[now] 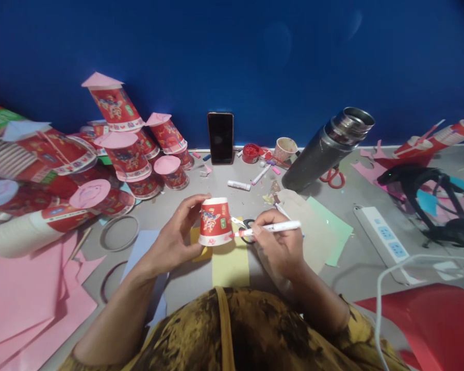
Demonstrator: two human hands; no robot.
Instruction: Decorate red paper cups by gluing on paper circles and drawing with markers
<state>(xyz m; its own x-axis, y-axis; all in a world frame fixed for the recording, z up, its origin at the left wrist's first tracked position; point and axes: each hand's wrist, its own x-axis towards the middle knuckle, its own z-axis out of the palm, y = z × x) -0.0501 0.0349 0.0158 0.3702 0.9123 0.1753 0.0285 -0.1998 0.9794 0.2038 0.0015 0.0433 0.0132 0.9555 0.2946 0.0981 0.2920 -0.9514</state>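
Observation:
An upside-down red paper cup (215,221) with a white rim is held in my left hand (181,232), fingers wrapped round its left side. Red marks show on the rim band. My right hand (280,247) grips a white marker (280,226), whose red tip points left and meets or nearly meets the cup's rim at the right. Behind the marker lie black-handled scissors (246,230), partly hidden. Yellow paper (231,265) lies below the cup.
Red cups with pink paper tops (127,157) crowd the left, above pink sheets (23,288). A phone (220,138) leans on the blue wall. Right of centre are a dark flask (320,152), green paper (330,229), a power strip (384,238) and a black headset (436,201).

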